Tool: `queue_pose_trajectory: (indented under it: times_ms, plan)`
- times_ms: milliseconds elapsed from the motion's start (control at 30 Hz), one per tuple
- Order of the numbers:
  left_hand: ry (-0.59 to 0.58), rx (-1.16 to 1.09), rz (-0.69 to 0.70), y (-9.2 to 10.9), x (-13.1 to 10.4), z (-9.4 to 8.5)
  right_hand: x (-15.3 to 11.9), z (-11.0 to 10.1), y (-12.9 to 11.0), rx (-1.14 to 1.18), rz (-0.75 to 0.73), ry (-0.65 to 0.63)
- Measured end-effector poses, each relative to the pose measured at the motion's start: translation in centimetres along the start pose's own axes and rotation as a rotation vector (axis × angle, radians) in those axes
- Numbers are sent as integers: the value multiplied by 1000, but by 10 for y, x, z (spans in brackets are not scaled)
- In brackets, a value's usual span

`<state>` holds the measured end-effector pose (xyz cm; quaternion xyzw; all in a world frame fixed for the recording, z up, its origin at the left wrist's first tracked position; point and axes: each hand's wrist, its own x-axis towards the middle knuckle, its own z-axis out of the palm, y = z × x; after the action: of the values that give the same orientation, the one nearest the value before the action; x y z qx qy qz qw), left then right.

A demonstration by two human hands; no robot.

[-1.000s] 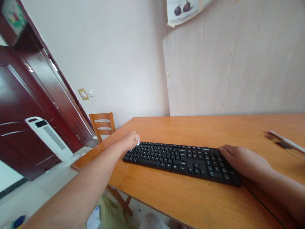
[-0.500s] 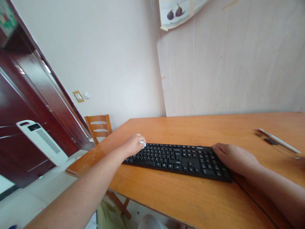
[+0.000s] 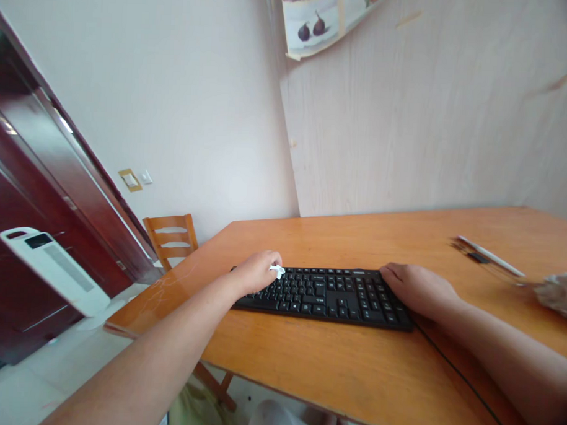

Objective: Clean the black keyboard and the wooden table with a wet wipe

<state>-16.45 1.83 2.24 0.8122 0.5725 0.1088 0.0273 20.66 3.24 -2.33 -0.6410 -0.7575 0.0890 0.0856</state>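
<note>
A black keyboard lies on the wooden table, its cable running from the right end toward the front. Over its left keys is my left hand, fingers closed around a small white tissue that pokes out beside the fingertips. The hand covers part of the left keys. My right hand grips the keyboard's right end near the back corner, its thumb side against the edge. The fingers under and behind that edge are mostly hidden.
To the right on the table lie a white pen-like stick, a small black item and a crumpled whitish bundle. A wooden chair stands beyond the left edge. A white appliance is near the dark red door.
My left hand has shifted right over the keys with the tissue. The right hand stays at the keyboard's right end. The view has turned slightly right, bringing the crumpled bundle further in.
</note>
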Motion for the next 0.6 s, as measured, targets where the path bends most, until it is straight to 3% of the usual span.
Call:
queue_pose_trajectory:
  times_ms: [300,600]
  plan:
    - [-38,-34,13,17,17,-1,0,-1,-4,-2,7,19]
    - [-71,-94,116,85,43,20,-1,0,-4,14,-6,48]
